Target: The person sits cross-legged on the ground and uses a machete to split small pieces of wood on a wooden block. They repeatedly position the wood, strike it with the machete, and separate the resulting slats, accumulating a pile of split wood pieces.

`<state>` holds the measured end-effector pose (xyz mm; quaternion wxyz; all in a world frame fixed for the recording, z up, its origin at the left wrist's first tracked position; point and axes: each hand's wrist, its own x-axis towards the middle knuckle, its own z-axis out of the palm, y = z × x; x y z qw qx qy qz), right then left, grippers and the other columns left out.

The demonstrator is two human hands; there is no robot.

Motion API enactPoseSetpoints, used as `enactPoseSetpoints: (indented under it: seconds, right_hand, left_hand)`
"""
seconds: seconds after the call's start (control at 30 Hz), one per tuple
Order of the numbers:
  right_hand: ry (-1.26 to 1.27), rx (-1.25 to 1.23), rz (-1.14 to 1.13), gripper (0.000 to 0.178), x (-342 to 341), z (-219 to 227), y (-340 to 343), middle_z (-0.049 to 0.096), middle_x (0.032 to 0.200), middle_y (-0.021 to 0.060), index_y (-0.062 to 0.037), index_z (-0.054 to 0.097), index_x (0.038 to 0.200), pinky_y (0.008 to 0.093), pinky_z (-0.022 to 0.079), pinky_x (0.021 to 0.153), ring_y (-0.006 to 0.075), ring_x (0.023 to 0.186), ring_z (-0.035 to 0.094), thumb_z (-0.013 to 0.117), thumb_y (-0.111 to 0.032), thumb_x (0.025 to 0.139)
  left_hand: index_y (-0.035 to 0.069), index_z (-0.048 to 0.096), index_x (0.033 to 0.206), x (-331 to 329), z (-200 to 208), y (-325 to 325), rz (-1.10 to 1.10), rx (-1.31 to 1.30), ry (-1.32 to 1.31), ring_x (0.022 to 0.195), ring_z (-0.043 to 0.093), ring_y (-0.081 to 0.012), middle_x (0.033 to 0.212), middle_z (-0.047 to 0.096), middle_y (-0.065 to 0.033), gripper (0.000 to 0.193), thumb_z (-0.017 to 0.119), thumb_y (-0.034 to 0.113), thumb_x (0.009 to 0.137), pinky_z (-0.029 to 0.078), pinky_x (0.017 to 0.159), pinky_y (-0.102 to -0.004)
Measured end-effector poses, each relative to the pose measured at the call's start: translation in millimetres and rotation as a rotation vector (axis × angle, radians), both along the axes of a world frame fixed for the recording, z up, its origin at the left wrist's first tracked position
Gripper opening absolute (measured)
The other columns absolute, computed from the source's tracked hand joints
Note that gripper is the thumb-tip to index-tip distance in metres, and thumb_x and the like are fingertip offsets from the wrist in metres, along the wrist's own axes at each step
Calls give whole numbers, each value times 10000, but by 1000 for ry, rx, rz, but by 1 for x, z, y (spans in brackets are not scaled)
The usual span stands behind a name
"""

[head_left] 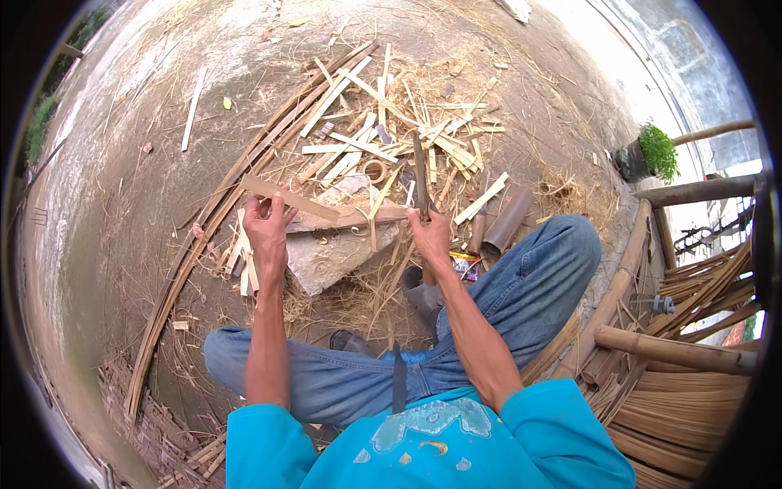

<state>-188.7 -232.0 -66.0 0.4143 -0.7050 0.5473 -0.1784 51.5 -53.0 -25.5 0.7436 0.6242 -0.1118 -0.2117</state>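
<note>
While a slat (pixel 308 205) is held, strips (pixel 365 147) lie heaped — beyond a slab (pixel 330 262).

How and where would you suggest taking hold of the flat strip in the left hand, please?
I'd take the flat strip by its right end, coming from the right and pinching its broad faces: it looks thin, and that end juts past the left hand. The right hand holds a long dark tool, so it would probably need freeing first.

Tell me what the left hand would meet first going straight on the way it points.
Beyond the slat it holds, the left hand would probably meet the long strips lying across its line; its height above them is unclear.
</note>
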Motion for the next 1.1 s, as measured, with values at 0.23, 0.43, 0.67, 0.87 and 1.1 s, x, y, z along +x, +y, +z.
enactPoseSetpoints:
  seconds: [0.23,0.43,0.67,0.87,1.1]
  right_hand:
    - [-213,120,318,595,32,22,74,692,876,186,38,559,1337,440,533,800,302,826,692,690,-402,959]
    - [-178,180,520,526,24,-10,119,687,1010,329,93,529,1302,520,515,872,449,983,690,647,-296,968]
    - [-208,414,560,470,38,16,124,666,816,213,47,636,1215,466,498,741,338,768,641,512,-380,1065]
    - [-325,407,596,552,38,18,130,547,650,85,41,692,1083,414,444,615,189,610,517,405,-430,1114]
    - [-279,286,742,552,37,30,129,557,644,169,72,677,1047,425,472,651,290,624,560,398,-400,1108]
  left_hand:
    - [24,619,1256,-19,-19,9,104,359,-412,919,709,-205,1068,743,-144,278,608,75,983,584,781,-363]
    - [38,607,1296,-25,19,16,156,328,-317,924,719,-237,989,750,-128,354,438,281,1103,608,744,-370]
    - [4,601,878,-32,35,35,56,830,-574,617,647,-381,644,637,-182,547,298,379,1135,471,625,-502]
    - [-17,606,832,-31,36,34,16,871,-599,579,673,-280,591,602,-132,598,290,393,1131,510,568,-424]
    - [44,618,804,-24,35,31,25,853,-560,567,663,-268,557,614,-88,638,229,437,1124,500,630,-449]
